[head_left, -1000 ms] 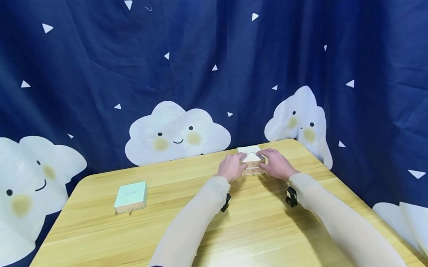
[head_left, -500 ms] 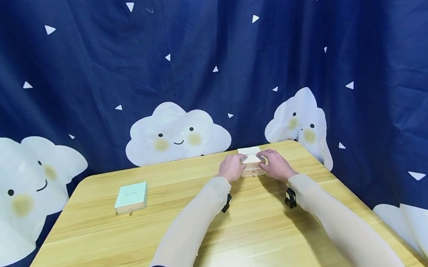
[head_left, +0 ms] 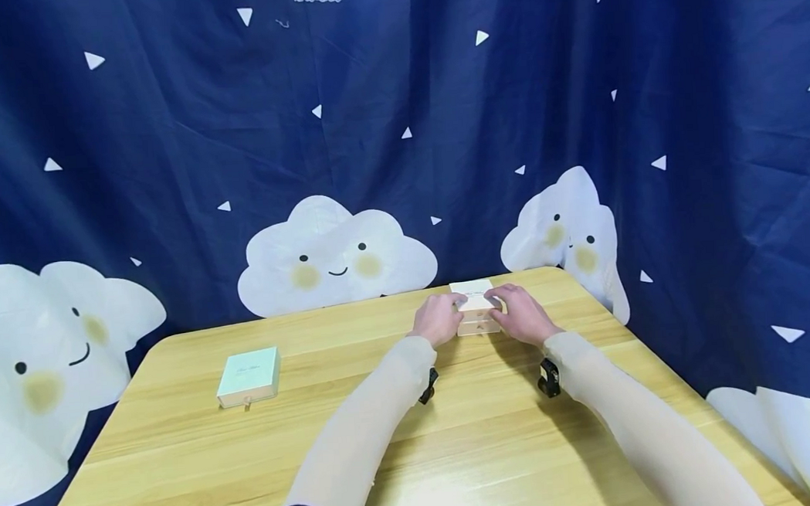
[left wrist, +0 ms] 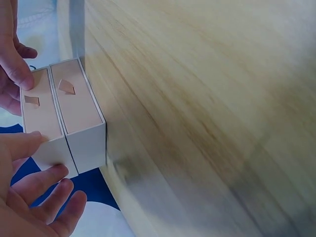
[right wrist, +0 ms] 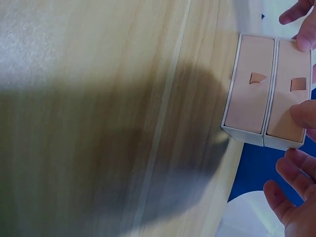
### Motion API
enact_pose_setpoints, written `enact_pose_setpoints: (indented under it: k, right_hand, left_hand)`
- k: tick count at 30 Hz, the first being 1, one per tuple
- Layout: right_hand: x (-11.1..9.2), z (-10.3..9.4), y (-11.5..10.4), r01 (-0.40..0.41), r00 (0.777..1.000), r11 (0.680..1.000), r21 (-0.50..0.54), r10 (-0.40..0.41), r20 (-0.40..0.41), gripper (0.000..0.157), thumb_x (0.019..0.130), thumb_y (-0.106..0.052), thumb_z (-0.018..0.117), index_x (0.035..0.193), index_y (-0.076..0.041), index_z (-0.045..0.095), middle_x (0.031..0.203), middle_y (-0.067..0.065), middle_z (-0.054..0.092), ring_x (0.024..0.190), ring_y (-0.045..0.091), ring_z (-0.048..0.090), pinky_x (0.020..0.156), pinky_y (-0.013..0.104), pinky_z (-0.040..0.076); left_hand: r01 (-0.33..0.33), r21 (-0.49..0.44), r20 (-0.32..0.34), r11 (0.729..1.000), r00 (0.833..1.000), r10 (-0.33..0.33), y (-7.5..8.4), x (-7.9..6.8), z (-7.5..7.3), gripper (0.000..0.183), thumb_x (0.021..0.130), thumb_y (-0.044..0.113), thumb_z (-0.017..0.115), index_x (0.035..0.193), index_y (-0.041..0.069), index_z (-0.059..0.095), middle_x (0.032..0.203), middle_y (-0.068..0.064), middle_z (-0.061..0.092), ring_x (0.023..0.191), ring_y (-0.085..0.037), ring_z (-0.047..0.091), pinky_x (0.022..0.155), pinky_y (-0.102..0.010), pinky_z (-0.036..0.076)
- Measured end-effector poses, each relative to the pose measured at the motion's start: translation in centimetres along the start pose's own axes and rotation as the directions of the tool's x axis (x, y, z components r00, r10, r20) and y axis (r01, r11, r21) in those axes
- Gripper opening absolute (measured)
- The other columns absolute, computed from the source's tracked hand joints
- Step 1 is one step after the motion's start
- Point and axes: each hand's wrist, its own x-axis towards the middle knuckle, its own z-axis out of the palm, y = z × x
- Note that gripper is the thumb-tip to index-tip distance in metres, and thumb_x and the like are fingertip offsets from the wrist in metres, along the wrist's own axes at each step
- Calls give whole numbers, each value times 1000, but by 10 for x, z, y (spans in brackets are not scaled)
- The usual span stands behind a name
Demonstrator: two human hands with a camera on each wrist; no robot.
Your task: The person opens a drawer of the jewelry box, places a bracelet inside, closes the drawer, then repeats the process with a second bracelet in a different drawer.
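Note:
Two small white drawer boxes with pale pink fronts are stacked near the table's far right corner. Each has a little pull tab. My left hand grips the upper drawer box at its left end, thumb on the front face and fingers along the side. From the right end my right hand holds that same box, thumb likewise on its front. The lower drawer box sits on the table directly beneath, edges nearly lined up. Fingers hide parts of the upper box's ends.
A mint-green drawer box with a small pull tab lies on the wooden table, left of my arms. Behind the table hangs a dark blue curtain with white clouds. The table's far edge runs close behind the stack.
Both hands stay on the upper drawer box with hardly any movement. The whole head view has shifted slightly. The upper box looks a touch better seated on the lower one.

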Motion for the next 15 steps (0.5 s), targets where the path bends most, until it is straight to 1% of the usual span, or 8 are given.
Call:
enact_pose_setpoints:
  k: [4,7,11,15]
  right_hand:
    - [0,-1,-4,3,1000,1000,3,-3,-1,34,93,-15,70,126,-5,67,131,18,64,125,41,55,108,54,43]
    - [1,-3,-7,-1,1000,1000,4,1,3,34,93,-16,70,126,-5,67,131,18,63,126,41,54,108,54,42]
    - [2,-4,-12,9,1000,1000,-1,-9,5,33,94,-17,70,125,-5,67,131,18,63,126,40,54,108,53,42]
    - [2,-5,-18,36,999,999,6,-36,-9,32,93,-15,70,123,-5,67,129,18,65,125,40,55,107,54,43]
  left_hand:
    - [-1,-15,-1,1000,1000,1,-3,-1,-2,33,99,24,64,132,28,67,67,5,60,62,-12,55,54,-27,44]
    - [-1,-32,-6,999,1000,1,-5,-2,-5,33,99,23,64,132,28,67,70,5,62,61,-11,55,53,-27,44]
    - [-2,-22,-17,1000,1000,2,-8,-4,-9,33,99,24,65,131,29,68,76,7,64,64,-9,56,54,-26,44]
    - [1,-2,-22,1000,1000,-1,-9,-8,-15,34,98,25,66,131,31,68,73,6,62,65,-11,55,56,-26,44]
